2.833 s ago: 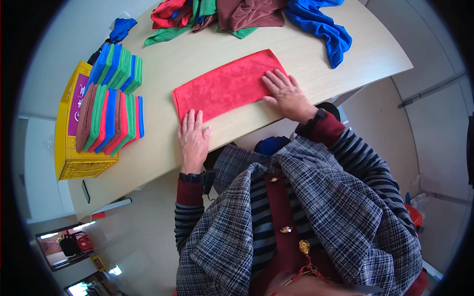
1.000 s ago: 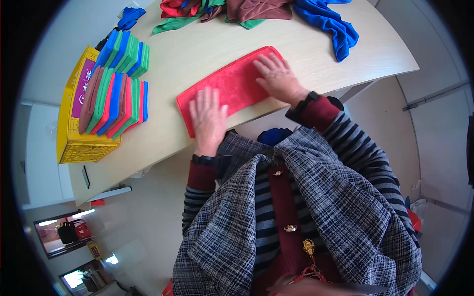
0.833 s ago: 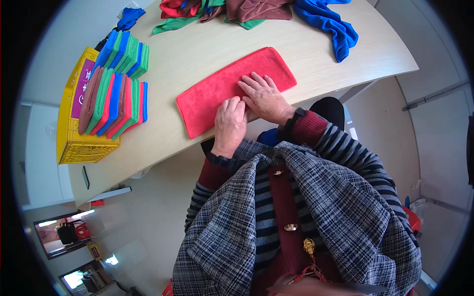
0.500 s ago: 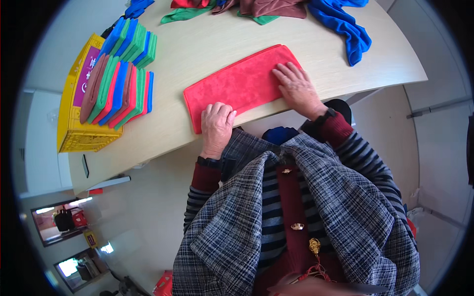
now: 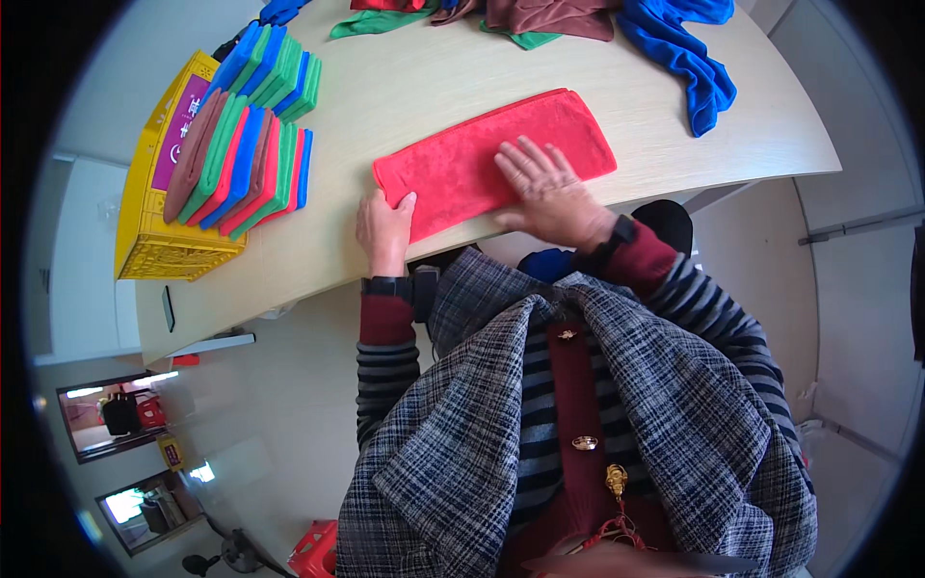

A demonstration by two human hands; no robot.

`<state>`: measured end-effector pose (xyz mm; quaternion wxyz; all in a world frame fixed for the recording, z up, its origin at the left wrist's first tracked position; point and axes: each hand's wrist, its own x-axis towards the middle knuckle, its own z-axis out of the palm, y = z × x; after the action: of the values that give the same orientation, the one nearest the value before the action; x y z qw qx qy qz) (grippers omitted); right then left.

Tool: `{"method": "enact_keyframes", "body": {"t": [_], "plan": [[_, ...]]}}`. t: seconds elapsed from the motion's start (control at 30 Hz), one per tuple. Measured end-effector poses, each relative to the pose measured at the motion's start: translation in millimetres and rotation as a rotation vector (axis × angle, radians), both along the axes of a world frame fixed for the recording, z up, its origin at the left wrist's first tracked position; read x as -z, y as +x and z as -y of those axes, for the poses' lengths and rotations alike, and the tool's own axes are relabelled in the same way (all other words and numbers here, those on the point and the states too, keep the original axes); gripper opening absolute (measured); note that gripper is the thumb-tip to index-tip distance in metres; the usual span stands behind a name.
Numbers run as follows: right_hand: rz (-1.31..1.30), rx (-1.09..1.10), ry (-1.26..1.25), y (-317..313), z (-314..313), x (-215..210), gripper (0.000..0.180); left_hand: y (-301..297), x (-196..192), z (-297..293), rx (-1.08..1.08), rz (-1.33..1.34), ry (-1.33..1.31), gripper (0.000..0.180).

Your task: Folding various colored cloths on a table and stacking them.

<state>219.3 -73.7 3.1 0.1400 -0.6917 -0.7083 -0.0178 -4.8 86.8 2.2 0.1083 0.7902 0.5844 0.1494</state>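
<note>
A red towel (image 5: 462, 159), folded into a long flat band, lies aslant on the table near its front edge. At its left end my left hand (image 5: 383, 231) is closed round the near corner, the thumb on top and the other fingers along the short edge. My right hand (image 5: 554, 197) is open, with fingers spread flat over the towel's right half and the heel of the palm past its near side.
To the left stands a yellow box (image 5: 183, 260) with folded towels (image 5: 241, 173) in brown, green, red and blue, stacked on edge in two rows. Loose brown cloths (image 5: 549, 14) and a crumpled blue cloth (image 5: 689, 67) lie at the far side. A dark flat object (image 5: 169, 308) rests near the left table edge.
My left hand has moved left from the towel's near side to its left end. The right hand has slid left across the towel, away from its right end.
</note>
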Motion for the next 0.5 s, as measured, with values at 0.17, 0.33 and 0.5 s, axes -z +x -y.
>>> {"method": "enact_keyframes", "body": {"t": [0.17,0.33,0.5], "plan": [[0.092,-0.024,-0.097,-15,-3,4,0.088,-18,20,-22,0.074,0.753,-0.435,0.036],[0.128,-0.021,-0.11,-14,-1,7,0.087,-24,-12,-20,0.09,1.391,-1.105,0.034],[0.117,-0.07,-0.088,-29,-8,6,0.085,-14,-39,-23,-0.057,1.485,-1.015,0.03]]}}
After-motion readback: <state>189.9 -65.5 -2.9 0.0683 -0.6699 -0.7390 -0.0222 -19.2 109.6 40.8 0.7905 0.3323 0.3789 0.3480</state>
